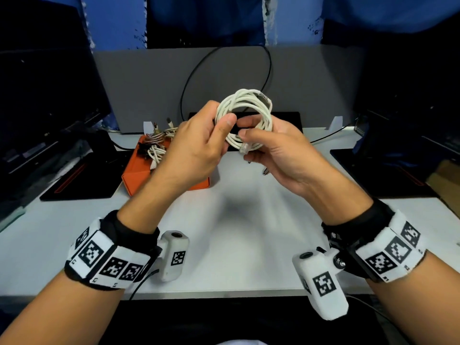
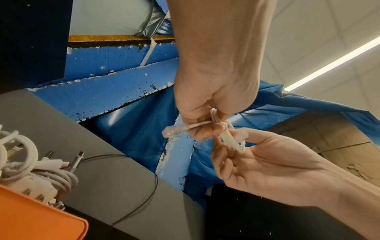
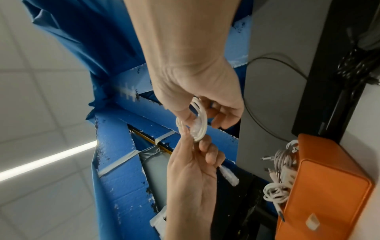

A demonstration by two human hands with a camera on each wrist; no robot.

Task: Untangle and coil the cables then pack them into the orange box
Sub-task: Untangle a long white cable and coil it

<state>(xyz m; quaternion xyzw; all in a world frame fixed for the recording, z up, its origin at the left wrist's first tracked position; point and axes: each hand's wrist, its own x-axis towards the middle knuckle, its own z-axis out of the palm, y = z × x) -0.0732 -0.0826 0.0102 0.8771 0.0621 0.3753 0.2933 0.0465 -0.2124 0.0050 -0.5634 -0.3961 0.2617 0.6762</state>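
I hold a white cable (image 1: pixel 245 113) wound into a coil in the air above the middle of the white table (image 1: pixel 236 232). My left hand (image 1: pixel 224 125) grips the coil's left side, thumb across the strands. My right hand (image 1: pixel 249 138) pinches the lower strands near a clear plug (image 1: pixel 243 148). In the left wrist view the left hand (image 2: pixel 205 128) pinches the cable (image 2: pixel 232 139) with a clear plug (image 2: pixel 174 131) sticking out. The orange box (image 1: pixel 139 175) stands open at the left, with several coiled cables (image 1: pixel 156 145) in it; most of it is hidden behind my left hand.
A grey divider panel (image 1: pixel 139 83) closes the back of the table, with a thin black cable (image 1: pixel 185 83) looping in front of it. Black mats (image 1: pixel 82 175) lie left and right. A small metal plug (image 1: pixel 265 172) lies on the table under my right hand.
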